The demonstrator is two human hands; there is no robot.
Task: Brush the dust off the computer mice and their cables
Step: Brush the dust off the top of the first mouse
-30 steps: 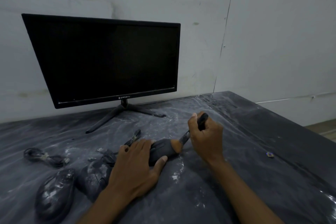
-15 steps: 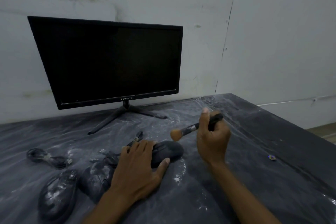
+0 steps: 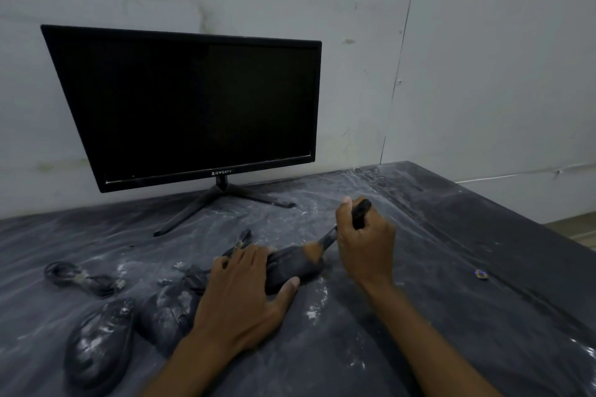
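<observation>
A black mouse (image 3: 295,267) lies on the dusty dark table (image 3: 419,316). My left hand (image 3: 245,296) holds it from the left, fingers over its back and thumb at its near side. My right hand (image 3: 366,243) grips the black handle of a small brush (image 3: 325,242), whose tan bristles touch the top of the mouse. Two more dust-covered mice lie at the near left: one (image 3: 100,338) at the far left, the other (image 3: 167,313) partly hidden by my left wrist. A bundled cable (image 3: 80,279) lies further left, and another cable (image 3: 240,243) runs beyond my left fingers.
A black monitor (image 3: 193,106) on a tripod stand (image 3: 222,200) stands at the back by the wall. White dust streaks cover the table. A small object (image 3: 481,274) lies at the right. The table's right edge drops off to the floor.
The brush came down from its raised position half a second ago onto the mouse top. My left hand stayed on the mouse.
</observation>
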